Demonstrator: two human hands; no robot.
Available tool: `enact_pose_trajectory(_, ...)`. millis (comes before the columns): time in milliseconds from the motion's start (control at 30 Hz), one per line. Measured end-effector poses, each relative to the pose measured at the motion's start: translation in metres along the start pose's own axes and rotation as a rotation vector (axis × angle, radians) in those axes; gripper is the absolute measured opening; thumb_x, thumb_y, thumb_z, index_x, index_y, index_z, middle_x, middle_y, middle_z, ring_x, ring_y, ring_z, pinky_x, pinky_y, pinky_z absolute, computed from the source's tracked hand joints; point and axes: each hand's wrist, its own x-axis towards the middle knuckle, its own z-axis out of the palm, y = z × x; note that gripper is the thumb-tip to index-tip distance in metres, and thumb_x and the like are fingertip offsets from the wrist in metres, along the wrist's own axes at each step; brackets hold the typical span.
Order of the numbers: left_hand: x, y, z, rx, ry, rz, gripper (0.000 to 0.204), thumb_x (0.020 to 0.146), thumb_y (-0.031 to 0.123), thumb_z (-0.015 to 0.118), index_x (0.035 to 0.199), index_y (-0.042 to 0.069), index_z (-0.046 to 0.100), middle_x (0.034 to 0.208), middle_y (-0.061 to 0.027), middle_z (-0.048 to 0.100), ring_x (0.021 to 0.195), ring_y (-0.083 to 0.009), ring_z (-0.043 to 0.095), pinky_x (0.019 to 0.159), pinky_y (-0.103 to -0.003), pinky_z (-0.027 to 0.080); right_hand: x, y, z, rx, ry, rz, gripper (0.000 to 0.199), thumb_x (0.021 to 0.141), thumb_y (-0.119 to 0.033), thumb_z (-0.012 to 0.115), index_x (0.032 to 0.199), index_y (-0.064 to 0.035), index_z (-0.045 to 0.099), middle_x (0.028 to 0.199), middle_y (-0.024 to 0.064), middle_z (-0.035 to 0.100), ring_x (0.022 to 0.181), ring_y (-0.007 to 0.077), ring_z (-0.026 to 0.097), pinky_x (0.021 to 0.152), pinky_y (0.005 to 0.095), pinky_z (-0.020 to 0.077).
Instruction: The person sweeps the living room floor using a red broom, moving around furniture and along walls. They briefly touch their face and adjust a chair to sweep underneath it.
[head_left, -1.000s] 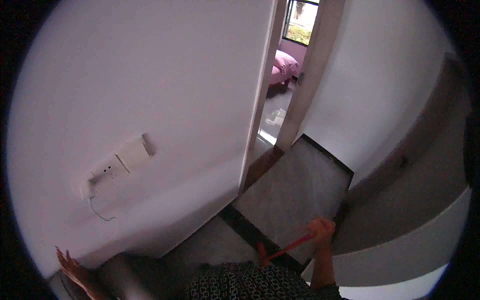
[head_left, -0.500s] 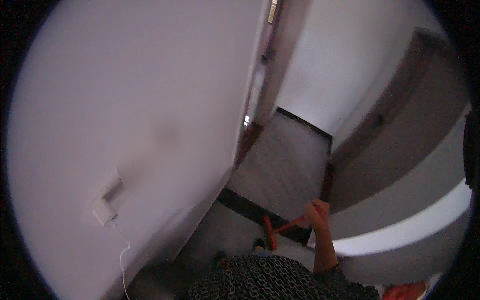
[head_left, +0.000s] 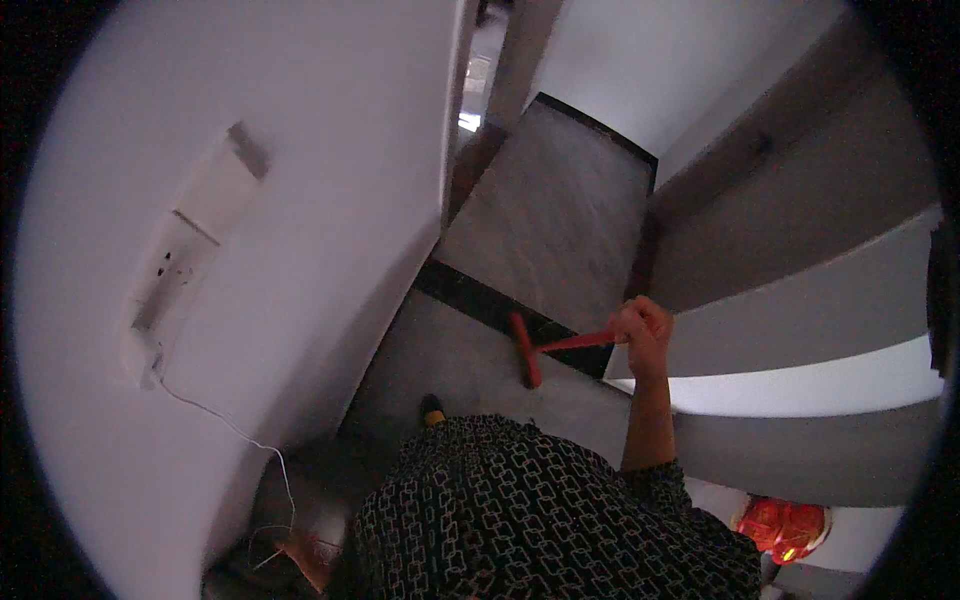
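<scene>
My right hand [head_left: 642, 325] is closed around the red handle [head_left: 575, 343] of a broom. Its narrow red head [head_left: 524, 350] is set crosswise and rests on the grey floor beside a black floor strip; the bristles cannot be made out. At the lower left, my left hand [head_left: 308, 562] is low beside my body, close to a white cable [head_left: 225, 422] and a small pale object. Its fingers are too dark and blurred to read. One dark shoe [head_left: 432, 408] shows in front of my black patterned top.
On the left wall is a white socket panel [head_left: 180, 255] with the cable plugged in. A doorway [head_left: 480, 110] opens ahead on the left. Along the right stand a brown door [head_left: 780, 200] and a curved grey and white surface [head_left: 800, 385]. A glossy red-orange object [head_left: 785, 528] sits lower right.
My view has tilted downward and shifted, so the wall panel and floor appear elsewhere. My left hand has come into sight at the lower left. My right hand keeps its grip on the broom.
</scene>
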Motion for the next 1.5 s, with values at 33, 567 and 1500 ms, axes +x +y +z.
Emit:
enact_pose_trajectory(33, 0.001, 0.001, 0.005, 0.000, -0.034, -0.002, 0.068, 0.083, 0.025, 0.057, 0.137, 0.010, 0.020, 0.128, -0.0141, 0.037, 0.102, -0.0256, 0.048, 0.087, -0.040, 0.038, -0.004, -0.001, -0.003, 0.056, 0.049, 0.010, 0.019, 0.079, -0.009, 0.051, 0.061, -0.0058, 0.046, 0.051, 0.0016, 0.044, 0.047, 0.0103, 0.043, 0.051, 0.0268, 0.0410)
enact_pose_trajectory(567, -0.096, 0.022, 0.183, 0.125, -0.869, -0.035, 0.075, 0.082, 0.033, 0.058, 0.138, 0.009, 0.012, 0.118, -0.0144, 0.042, 0.087, -0.0237, 0.054, 0.075, -0.038, 0.045, -0.039, -0.052, -0.078, 0.484, 0.539, -0.257, 0.030, 0.085, -0.023, 0.047, 0.058, -0.0130, 0.036, 0.047, 0.0005, 0.033, 0.044, 0.0129, 0.032, 0.058, 0.0311, 0.0368)
enact_pose_trajectory(1500, -0.017, 0.059, 0.276, -0.282, 0.021, -0.528, 0.073, 0.075, 0.045, 0.063, 0.120, -0.004, 0.033, 0.123, -0.0128, 0.045, 0.105, -0.0262, 0.049, 0.083, -0.042, 0.045, -0.059, 0.030, -0.044, 0.562, 0.154, -0.066, 0.028, 0.084, -0.019, 0.049, 0.061, -0.0127, 0.035, 0.054, -0.0001, 0.032, 0.052, 0.0130, 0.034, 0.066, 0.0312, 0.0362)
